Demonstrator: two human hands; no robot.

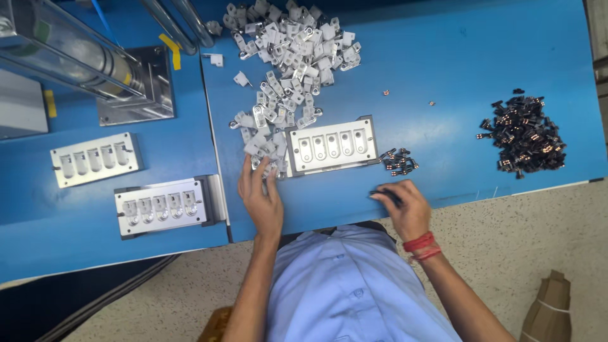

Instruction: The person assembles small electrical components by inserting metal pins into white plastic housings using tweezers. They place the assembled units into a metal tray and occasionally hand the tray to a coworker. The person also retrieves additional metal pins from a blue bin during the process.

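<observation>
Person in a light blue shirt (pixel 345 285) stands at a blue table (pixel 443 76), hands well apart.

Left hand (pixel 261 197) lies flat-ish, fingers reaching up into the near edge of the white parts pile (pixel 285 57), just left of the metal jig (pixel 330 145). Fingertips touch a few white pieces by the jig's left corner; can't tell if any is actually gripped.

Right hand (pixel 405 206) sits on the table near the front edge, fingers curled together and pinched on a small black part (pixel 386 193). Red thread band on that wrist. Just above it, btw hand and jig, a small cluster of black clips (pixel 399 162) lies right beside the jig's right end.

The jig is in front of the person, center of table, w/ five oval pockets in a row. They look empty, but it's hard to be sure at this size.

Far right: bigger heap of black parts (pixel 524 134), well apart from both hands. Two tiny copper-coloured bits lie loose btw it and the white pile.

On the left bench (pixel 38 228): two more five-pocket jigs, one near the front edge (pixel 163 206), one behind it to the left (pixel 95 158). Behind those, a press w/ a steel base block (pixel 149 85) and a clear cylinder (pixel 63 47).
</observation>
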